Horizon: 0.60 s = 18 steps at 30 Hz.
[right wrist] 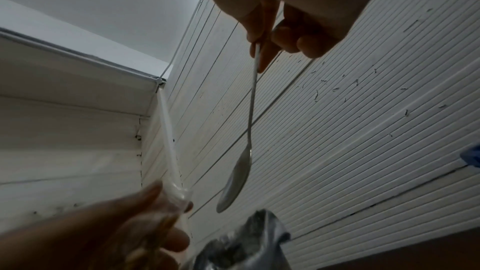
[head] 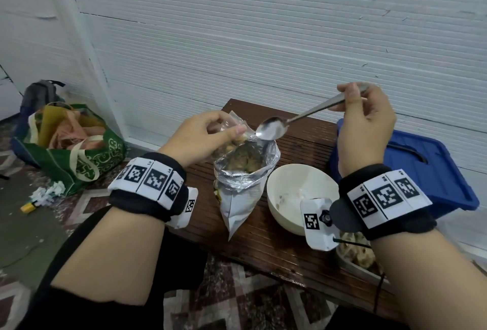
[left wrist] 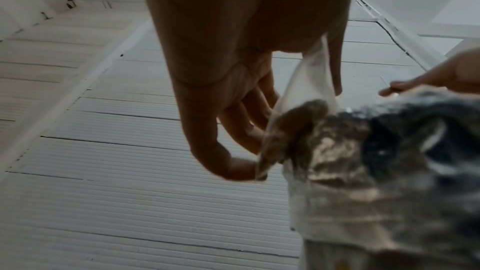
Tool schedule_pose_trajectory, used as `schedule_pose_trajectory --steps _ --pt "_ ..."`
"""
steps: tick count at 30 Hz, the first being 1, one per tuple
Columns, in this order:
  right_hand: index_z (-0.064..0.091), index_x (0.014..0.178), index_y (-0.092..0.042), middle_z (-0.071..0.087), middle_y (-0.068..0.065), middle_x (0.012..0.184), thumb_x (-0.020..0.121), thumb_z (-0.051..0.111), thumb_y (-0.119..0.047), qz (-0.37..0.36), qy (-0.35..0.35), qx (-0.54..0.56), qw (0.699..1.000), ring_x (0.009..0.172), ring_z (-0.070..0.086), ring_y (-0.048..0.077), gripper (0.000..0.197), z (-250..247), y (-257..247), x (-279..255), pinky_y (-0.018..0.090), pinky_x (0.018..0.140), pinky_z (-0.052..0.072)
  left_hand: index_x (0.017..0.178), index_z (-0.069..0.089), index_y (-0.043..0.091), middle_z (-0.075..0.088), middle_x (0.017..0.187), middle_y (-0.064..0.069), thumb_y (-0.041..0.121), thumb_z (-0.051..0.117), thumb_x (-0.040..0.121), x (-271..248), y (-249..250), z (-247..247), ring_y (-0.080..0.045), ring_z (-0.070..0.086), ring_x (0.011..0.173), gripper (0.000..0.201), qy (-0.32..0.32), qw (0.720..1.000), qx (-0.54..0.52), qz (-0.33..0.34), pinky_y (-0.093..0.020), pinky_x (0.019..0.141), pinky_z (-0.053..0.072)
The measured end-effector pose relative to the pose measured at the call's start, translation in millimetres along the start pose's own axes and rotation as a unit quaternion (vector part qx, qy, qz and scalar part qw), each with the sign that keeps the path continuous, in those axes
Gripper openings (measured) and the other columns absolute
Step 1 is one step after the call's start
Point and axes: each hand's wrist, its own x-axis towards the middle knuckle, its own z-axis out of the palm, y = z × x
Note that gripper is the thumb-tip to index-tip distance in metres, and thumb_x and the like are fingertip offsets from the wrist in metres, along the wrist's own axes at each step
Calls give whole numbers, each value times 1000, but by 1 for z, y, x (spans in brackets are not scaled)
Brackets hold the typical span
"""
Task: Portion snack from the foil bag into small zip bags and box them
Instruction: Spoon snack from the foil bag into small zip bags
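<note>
Between your left hand's [head: 208, 134] pinching fingers, the small zip bag [head: 232, 126] hangs open above the foil bag [head: 245, 171]. Your right hand [head: 366, 118] pinches an empty spoon [head: 271, 129] just beside it. Loosen that pinch and snack probably spills across the table [head: 290, 245].

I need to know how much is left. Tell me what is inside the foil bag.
The foil bag stands open, with brownish snack pieces showing just below its rim. How deep they go cannot be seen; the foil walls hide it. The spoon above its mouth is empty.
</note>
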Motion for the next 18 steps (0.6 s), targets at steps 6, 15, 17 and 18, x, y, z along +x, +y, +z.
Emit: schedule_pose_trajectory --steps 6,15,17,18 --pt "68 89 -19 61 -15 70 96 55 -19 -20 -174 -118 977 60 53 -11 14 12 11 -28 5 57 36 94 66 30 73 92 2 59 63 73 -2 -3 -2 1 64 72 36 -32 999 20 1 -11 57 43" --pt "72 87 -14 69 2 72 92 60 -19 -101 -369 -236 893 69 62 20 14 28 39 -67 36 67 49 99 68 27 70 86 5 50 70 78 -3 -6 3 7 58 57 31 -20 1000 24 2 -6 45 37" --pt "72 87 -12 68 3 71 92 60 -19 -53 -360 -227 903 67 60 18 15 28 39 -66 30 66 48 100 68 28 70 89 5 53 71 75 -3 -7 3 4 60 63 35 -22 999 23 -2 -8 48 39" --pt "72 86 -11 68 3 71 92 60 -19 -29 -346 -220 911 66 59 14 16 28 38 -65 22 63 46 99 68 29 70 90 5 54 71 73 -3 -8 3 2 62 67 36 -24 999 26 -3 -10 52 42"
